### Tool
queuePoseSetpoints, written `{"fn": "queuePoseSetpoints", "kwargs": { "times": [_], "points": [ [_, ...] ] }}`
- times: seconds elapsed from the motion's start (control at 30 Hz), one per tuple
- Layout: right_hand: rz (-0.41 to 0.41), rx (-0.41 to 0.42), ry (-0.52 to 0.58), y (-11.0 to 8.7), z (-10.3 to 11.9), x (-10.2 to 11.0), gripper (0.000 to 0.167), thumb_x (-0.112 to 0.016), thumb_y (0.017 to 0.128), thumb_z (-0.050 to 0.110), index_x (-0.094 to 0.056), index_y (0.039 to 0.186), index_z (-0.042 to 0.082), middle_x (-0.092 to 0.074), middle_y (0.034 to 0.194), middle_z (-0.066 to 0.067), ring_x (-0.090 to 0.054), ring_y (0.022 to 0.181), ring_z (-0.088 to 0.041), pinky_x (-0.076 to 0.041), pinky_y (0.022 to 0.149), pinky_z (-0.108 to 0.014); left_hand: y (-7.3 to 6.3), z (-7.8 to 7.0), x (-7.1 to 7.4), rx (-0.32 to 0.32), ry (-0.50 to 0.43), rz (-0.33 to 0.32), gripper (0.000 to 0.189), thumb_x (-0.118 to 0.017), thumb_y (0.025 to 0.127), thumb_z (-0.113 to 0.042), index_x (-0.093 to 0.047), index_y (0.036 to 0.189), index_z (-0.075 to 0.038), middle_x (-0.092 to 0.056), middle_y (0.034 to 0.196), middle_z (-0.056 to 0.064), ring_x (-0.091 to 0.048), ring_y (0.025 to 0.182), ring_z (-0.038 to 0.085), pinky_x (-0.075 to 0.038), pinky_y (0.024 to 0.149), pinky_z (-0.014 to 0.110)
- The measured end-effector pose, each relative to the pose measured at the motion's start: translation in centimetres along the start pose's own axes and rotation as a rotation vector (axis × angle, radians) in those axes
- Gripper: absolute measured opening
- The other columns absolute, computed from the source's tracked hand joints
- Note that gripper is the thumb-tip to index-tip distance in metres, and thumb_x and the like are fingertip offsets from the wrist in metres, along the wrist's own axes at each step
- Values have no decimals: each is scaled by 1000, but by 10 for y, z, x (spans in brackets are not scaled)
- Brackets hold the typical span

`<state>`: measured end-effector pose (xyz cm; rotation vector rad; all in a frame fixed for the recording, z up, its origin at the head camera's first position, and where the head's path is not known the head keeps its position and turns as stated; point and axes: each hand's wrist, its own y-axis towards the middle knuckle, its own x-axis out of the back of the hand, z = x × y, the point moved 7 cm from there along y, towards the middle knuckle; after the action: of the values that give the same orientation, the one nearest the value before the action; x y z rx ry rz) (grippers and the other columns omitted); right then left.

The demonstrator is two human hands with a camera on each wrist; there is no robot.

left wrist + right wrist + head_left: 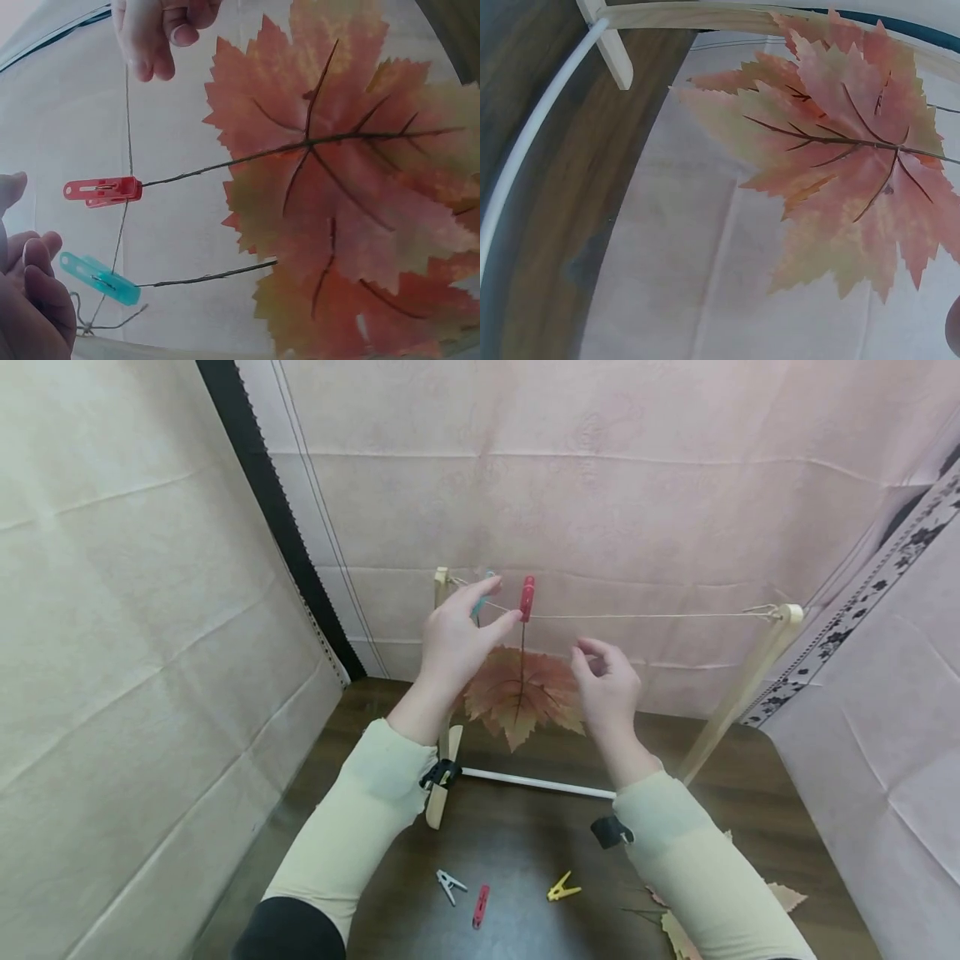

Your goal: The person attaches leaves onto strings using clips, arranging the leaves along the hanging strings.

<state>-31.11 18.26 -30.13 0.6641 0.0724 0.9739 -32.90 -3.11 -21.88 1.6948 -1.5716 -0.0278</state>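
A red clothespin (527, 599) clips the dark stem of a reddish-orange artificial maple leaf (517, 689) onto a thin string (645, 616). Beside it a turquoise clothespin (100, 278) pins another leaf's stem to the same string; in the head view my left hand partly covers it. My left hand (459, 631) is at the two pins with thumb and fingers spread apart, and the left wrist view shows a gap between it and the red pin. To the right of the leaf, below the string, my right hand (609, 685) has loosely bent fingers and holds nothing.
Wooden posts (723, 714) carry the string, with a white rod (536, 783) between them near the table. On the dark table (517, 835) lie a grey clothespin (451, 887), a red one (481, 907) and a yellow one (563, 887). More leaves (787, 896) lie under my right forearm.
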Motion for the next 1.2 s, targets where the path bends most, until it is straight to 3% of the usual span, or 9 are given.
{"fn": "queuePoseSetpoints", "kwargs": {
  "times": [0.13,0.2,0.37,0.5,0.63,0.8,0.93,1.07,1.2],
  "points": [
    [-6,-43,56,-5,-10,5,24,-66,87,23,-69,105,6,-69,90,-6,-59,67,-1,-44,58,-18,-11,11,4,9,-84,-45,46,-71,83,-33,-60,126,-17,-61,121,-5,-51,113,6,-43,84,29],
    [-9,-55,73,-8,-15,8,24,-66,87,22,-69,105,6,-69,87,-8,-59,64,1,-45,55,-17,-17,18,4,19,-120,-60,46,-71,83,-33,-61,125,-16,-61,119,-5,-57,99,7,-45,76,29],
    [-5,-55,46,-14,-26,14,23,-66,87,21,-69,105,6,-68,89,-6,-58,65,2,-45,54,-15,-34,41,0,48,-152,-70,44,-71,83,-35,-62,122,-15,-62,117,-5,-51,68,14,-42,60,29],
    [-1,-71,-10,-20,-37,19,24,-66,87,23,-69,106,8,-67,92,-4,-57,68,2,-43,56,-15,-48,58,-6,59,-152,-70,44,-71,83,-33,-63,121,-13,-63,115,-1,-50,70,21,-42,60,30],
    [-3,-58,-50,-28,-45,24,21,-68,86,20,-69,104,8,-67,92,-3,-54,69,0,-41,57,-14,-63,77,-15,95,-193,-70,44,-72,83,-30,-63,120,-10,-65,113,2,-59,92,22,-49,74,34],
    [22,-49,-57,-41,-60,26,21,-68,85,18,-69,103,7,-66,93,-3,-54,72,-5,-41,59,-14,-85,102,-32,148,-220,-52,43,-75,81,-27,-64,118,-7,-65,113,4,-60,100,23,-49,79,38],
    [81,-79,-69,-58,-76,26,24,-68,86,21,-68,106,7,-64,96,-4,-54,81,-10,-43,67,-18,-106,124,-48,204,-175,10,44,-75,80,-31,-64,118,-11,-65,113,1,-60,98,21,-49,83,40],
    [120,-149,-75,-78,-99,28,26,-68,87,21,-67,109,6,-64,101,-6,-52,90,-15,-42,78,-27,-129,142,-62,214,-80,105,43,-73,81,-37,-65,118,-17,-65,112,-3,-59,92,22,-47,78,42],
    [147,-208,-121,-95,-121,31,28,-68,87,21,-66,111,7,-64,105,-8,-49,95,-18,-40,82,-34,-149,155,-70,231,-69,165,41,-72,82,-36,-65,118,-17,-66,112,-1,-57,110,22,-45,86,43]
  ]
}}
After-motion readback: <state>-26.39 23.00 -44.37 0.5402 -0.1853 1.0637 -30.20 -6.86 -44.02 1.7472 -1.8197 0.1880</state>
